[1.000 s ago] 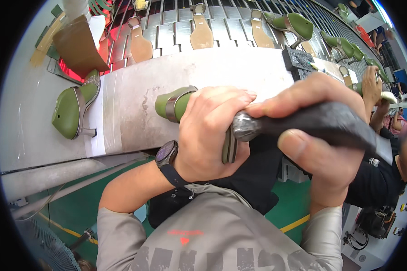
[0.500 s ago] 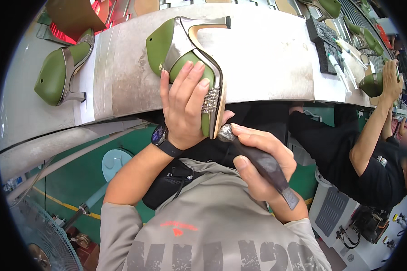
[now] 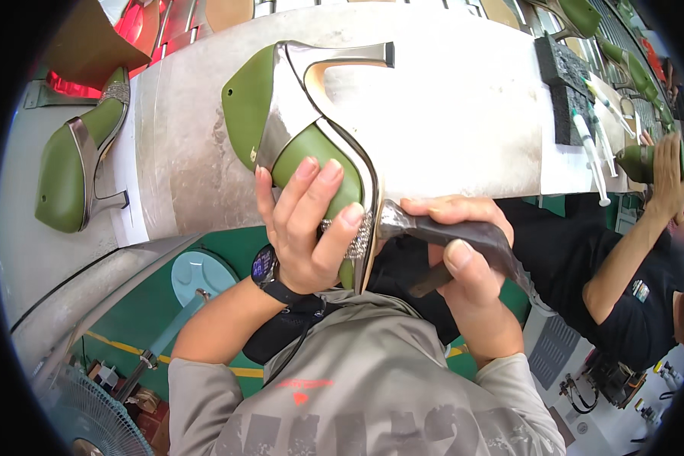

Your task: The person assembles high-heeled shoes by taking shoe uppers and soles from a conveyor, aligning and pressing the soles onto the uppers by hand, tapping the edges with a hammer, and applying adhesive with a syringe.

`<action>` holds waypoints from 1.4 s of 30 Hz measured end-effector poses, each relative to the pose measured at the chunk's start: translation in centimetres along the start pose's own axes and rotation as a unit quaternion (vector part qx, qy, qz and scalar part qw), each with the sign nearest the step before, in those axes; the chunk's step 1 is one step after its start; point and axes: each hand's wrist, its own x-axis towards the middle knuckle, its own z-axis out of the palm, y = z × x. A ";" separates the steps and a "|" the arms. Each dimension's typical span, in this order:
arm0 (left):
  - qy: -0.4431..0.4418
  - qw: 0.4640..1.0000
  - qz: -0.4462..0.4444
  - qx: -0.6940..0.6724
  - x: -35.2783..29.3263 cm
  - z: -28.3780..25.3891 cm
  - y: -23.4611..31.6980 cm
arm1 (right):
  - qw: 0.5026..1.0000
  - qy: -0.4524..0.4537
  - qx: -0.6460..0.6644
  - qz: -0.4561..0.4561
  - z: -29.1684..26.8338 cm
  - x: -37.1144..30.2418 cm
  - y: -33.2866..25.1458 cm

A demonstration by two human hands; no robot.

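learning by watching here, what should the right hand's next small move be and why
Probably a light tap on the sole's edge: the right hand grips the hammer, its metal head right beside that edge, while the left hand holds the shoe.

The camera is worn on the head and looks down from near at left hand (image 3: pixel 302 235), right hand (image 3: pixel 475 287) and table (image 3: pixel 463 114).

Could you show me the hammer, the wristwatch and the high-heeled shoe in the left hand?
Hammer (image 3: pixel 471 234): head camera, on the dark middle of its head.
Wristwatch (image 3: pixel 264 265): head camera, on its face.
High-heeled shoe (image 3: pixel 293 112): head camera, on its silvery side panel.
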 end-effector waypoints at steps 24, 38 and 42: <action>0.002 1.000 -0.020 -0.023 0.2 -0.4 0.0 | 0.928 -0.171 -0.319 -0.094 2.7 2.1 -5.3; 0.040 0.999 -0.005 0.002 0.0 0.6 -0.1 | 0.947 -0.139 -0.289 0.002 2.4 0.1 -7.2; -0.011 1.000 0.000 -0.011 -0.3 -0.1 -0.2 | 0.951 -0.101 -0.290 0.047 2.1 2.6 -6.6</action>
